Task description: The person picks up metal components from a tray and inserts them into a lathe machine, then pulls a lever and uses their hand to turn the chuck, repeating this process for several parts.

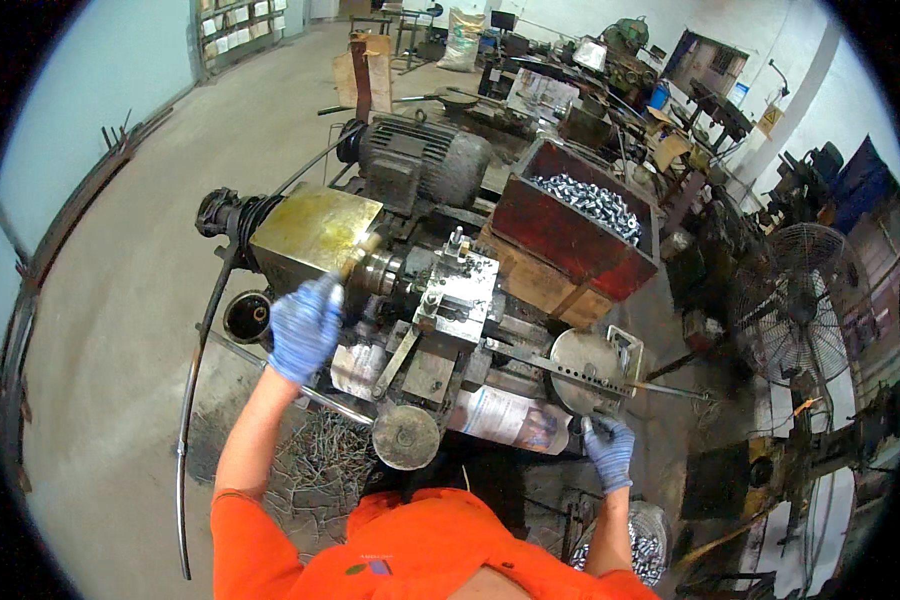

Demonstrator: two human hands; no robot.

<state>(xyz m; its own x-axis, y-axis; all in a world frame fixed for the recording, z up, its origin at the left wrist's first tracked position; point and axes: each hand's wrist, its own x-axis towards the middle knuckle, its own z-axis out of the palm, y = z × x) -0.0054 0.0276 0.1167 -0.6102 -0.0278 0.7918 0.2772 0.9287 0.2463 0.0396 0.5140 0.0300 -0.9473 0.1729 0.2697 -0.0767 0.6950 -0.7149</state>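
Note:
My left hand (307, 325), in a blue glove and slightly blurred, is closed at the left of a small lathe's chuck (378, 272). From its fingers a small brush with a pale tip (370, 243) points up beside the chuck; its exact shape is smeared. Right of the chuck sits the metal tool slide (462, 292). My right hand (610, 452), gloved too, curls its fingers at a dark handle (576, 425) below the round plate (584, 370) at the lathe's right end. The fingers partly hide that handle.
A red box (580, 235) of small shiny metal parts stands behind the lathe, near a motor (420, 160). Metal shavings (320, 460) litter the floor. A basket of parts (650, 540) is by my right forearm. A caged fan (800, 305) stands at right.

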